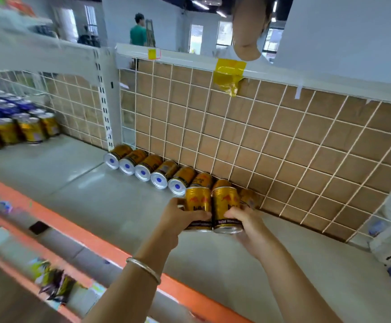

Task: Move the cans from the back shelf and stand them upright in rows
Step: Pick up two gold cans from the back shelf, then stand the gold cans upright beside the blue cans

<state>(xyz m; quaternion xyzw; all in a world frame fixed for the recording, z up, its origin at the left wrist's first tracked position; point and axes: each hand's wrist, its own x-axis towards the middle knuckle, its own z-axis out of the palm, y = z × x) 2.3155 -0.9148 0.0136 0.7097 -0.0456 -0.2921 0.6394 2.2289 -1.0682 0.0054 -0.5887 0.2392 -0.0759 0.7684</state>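
Left hand (178, 217) and right hand (245, 223) each grip a short gold metal can.
Fingers curl round the left-held can (198, 202) and right-held can (224, 203), both near upright; the row of toppled gold cans (143, 165) lies just beyond the fingertips, stretching leftward, nearer the left hand.

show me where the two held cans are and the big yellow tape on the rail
left held can (198, 202): head view, on its gold label
right held can (224, 201): head view, on its gold label
yellow tape (229, 72): head view, middle of the patch
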